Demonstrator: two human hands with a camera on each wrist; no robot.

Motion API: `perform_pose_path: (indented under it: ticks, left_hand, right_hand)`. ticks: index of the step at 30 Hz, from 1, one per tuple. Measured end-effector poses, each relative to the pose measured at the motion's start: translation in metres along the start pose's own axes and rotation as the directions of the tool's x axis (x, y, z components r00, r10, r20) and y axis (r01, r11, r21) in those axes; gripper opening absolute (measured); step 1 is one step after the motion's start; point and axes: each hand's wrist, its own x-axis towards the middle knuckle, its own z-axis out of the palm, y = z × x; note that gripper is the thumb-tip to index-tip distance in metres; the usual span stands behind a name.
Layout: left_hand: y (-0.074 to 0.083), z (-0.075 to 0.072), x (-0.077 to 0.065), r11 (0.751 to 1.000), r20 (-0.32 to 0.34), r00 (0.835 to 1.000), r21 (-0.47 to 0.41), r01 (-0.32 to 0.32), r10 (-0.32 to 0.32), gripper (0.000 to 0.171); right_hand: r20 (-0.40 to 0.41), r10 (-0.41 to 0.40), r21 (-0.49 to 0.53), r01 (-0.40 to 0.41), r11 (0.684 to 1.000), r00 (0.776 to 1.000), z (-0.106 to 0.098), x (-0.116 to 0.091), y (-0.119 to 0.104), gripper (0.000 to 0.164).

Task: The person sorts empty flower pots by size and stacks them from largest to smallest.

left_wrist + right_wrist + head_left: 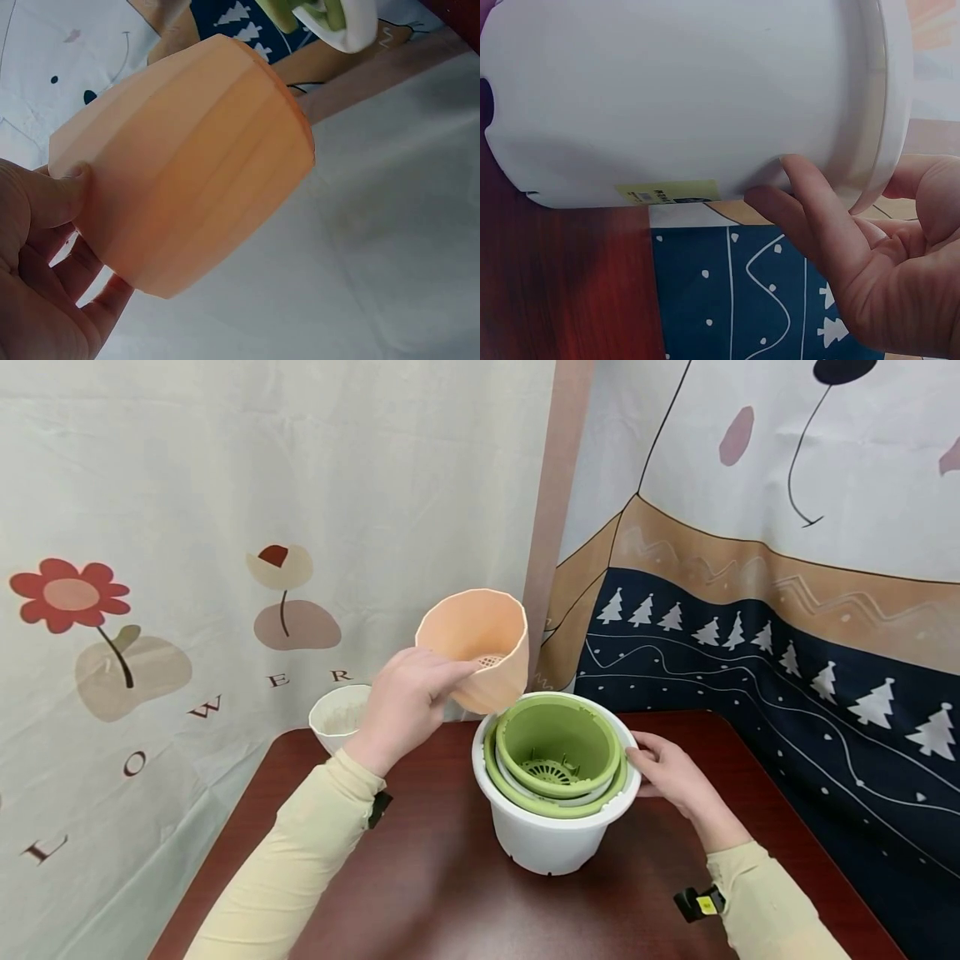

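Note:
My left hand (411,697) pinches the rim of a peach flower pot (480,635), tilted in the air just above the nested pots. In the left wrist view the thumb lies on the pot's faceted outer side and the fingers go inside its rim. A large white flower pot (551,839) stands upright on the table, with green pots (558,735) and a white one nested in it. At its right side my right hand (675,777) holds the rim. The right wrist view shows fingers (817,210) under the rim against the outer wall, which carries a yellow label (667,193).
A small white faceted pot (337,714) stands at the table's back left, partly behind my left hand. The dark red table (420,877) ends at the back against printed curtains (420,485).

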Motion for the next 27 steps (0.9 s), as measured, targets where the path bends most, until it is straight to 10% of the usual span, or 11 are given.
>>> perform_pose_path:
  ticks: [27]
  left_hand:
    - [0.042,0.027,0.018,0.977,0.040,0.977,-0.064,-0.205,0.208,0.045]
  right_hand:
    - [-0.008,0.002,-0.016,-0.003,1.000,1.000,0.000,0.000,0.000,0.053]
